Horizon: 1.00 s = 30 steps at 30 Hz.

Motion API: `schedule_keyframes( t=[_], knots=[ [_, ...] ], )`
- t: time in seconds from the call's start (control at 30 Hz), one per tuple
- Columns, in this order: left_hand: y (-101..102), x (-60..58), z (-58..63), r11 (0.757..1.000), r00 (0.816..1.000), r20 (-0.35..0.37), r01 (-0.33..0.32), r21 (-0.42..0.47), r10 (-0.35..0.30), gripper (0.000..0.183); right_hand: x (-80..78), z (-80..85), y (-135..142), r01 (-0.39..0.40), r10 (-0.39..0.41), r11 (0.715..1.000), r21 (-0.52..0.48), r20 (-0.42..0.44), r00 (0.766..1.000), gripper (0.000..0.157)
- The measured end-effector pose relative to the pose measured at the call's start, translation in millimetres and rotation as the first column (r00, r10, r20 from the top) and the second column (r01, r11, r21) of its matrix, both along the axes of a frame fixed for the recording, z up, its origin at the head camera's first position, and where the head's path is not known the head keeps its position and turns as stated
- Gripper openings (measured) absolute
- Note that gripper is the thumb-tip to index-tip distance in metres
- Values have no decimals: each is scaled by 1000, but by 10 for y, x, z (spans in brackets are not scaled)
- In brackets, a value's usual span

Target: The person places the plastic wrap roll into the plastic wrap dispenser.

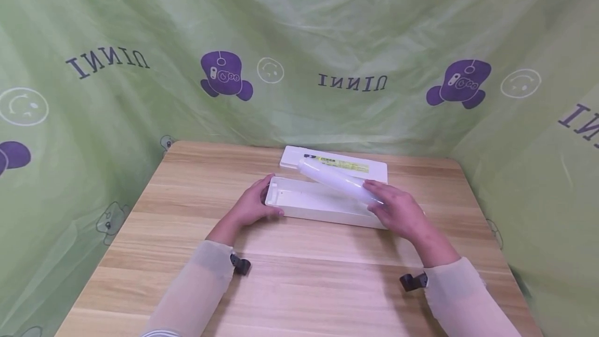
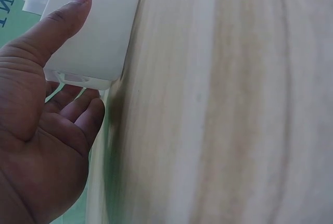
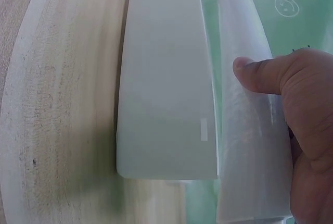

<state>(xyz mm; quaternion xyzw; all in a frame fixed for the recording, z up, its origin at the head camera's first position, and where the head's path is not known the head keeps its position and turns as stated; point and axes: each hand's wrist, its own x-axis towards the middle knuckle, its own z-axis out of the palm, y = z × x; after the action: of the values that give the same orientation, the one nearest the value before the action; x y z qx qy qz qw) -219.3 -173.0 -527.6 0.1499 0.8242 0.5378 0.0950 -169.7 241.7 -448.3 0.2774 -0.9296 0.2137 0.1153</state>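
A long white open-topped box [image 1: 327,216] lies on the table. My left hand [image 1: 252,204] grips its left end, the thumb [image 2: 65,21] along the front wall and the fingers round the end. A whitish, glossy roll of cling film [image 1: 332,178] is tilted above the box, its left end higher. My right hand [image 1: 400,212] holds this roll near its right end. In the right wrist view, the thumb lies across the roll [image 3: 244,130], beside the box's front wall [image 3: 166,88]. Part of the box's right end is hidden by the right hand in the head view.
Behind the box lies a flat white lid-like piece [image 1: 378,171] with a yellow label [image 1: 348,164]. The wooden table [image 1: 304,285] meets a green printed curtain [image 1: 299,113] at the back and sides. A small black device [image 1: 241,264] sits on each wrist.
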Motion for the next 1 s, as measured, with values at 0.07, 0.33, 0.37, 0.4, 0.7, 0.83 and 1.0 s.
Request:
schedule_keyframes(
  t=[0.07,0.33,0.37,0.4,0.7,0.83,1.0],
  knots=[
    [10,6,18,1000,1000,-1,-5,-12,5,123,-4,0,-10,-7,7,1000,3,-8,1000,58],
    [31,4,63,999,1000,8,0,-41,1,119,-14,1,-40,-26,26,1000,8,-22,999,57],
    [29,5,57,999,1000,7,0,-39,1,119,-15,1,-45,-29,29,1000,9,-22,999,57],
    [27,5,49,999,1000,4,-1,-36,1,120,-16,2,-50,-32,33,999,10,-24,999,57],
    [-14,-9,-17,1000,1000,-7,2,-10,-2,124,-24,-1,-86,-53,53,998,31,-11,999,55],
    [-10,-11,-11,1000,1000,0,2,-17,-2,125,-30,-13,-97,-55,55,998,43,-4,998,55],
    [-9,-17,-16,999,1000,8,0,-34,1,124,-22,-7,-114,-59,59,997,48,4,998,55]
  ],
)
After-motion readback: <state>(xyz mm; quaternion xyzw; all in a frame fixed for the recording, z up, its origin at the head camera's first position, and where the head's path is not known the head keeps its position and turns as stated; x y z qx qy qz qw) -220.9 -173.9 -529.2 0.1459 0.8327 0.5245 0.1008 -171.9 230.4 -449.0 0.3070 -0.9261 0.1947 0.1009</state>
